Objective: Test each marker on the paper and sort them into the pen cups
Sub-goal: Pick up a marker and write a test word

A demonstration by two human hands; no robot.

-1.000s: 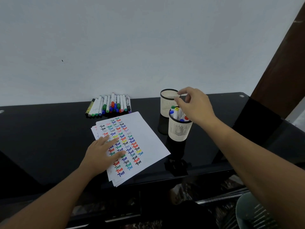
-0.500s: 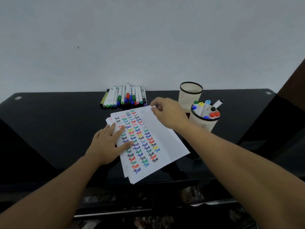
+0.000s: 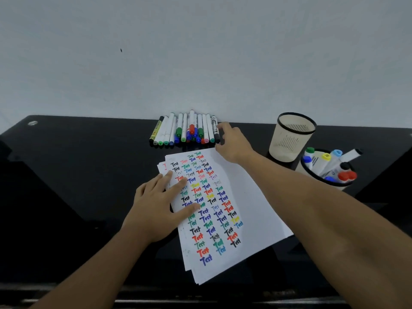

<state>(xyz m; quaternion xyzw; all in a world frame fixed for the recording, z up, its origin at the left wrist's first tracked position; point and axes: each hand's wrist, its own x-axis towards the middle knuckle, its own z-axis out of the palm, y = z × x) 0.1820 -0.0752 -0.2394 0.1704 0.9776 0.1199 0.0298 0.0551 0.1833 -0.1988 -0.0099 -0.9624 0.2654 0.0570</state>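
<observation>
- The left hand (image 3: 160, 208) lies flat on the paper (image 3: 225, 210), fingers (image 3: 178, 186) straight and slightly spread, pressing the left edge of the stack onto the black tabletop (image 3: 78, 175).
- The paper is a small stack of white sheets, its long axis running from near the person up and to the left; rows of "Test" in black, red, blue, green and yellow cover the top sheet, to the right of the left fingers.
- The right hand (image 3: 234, 143) reaches to the far corner of the paper; its fingers (image 3: 223, 128) curl at the right end of the marker row (image 3: 185, 130), touching the outermost black-capped marker (image 3: 215, 130). Whether they already pinch it cannot be told.
- The markers lie side by side against the wall (image 3: 200, 52), long axes pointing away from the person, coloured caps toward the paper.
- To the right of the right fingers stands an empty pen cup (image 3: 287, 139), upright, with a dark rim.
- Nearer and farther right, a second pen cup (image 3: 323, 179) holds several markers leaning caps up: green, blue, yellow, light blue, black and red.
</observation>
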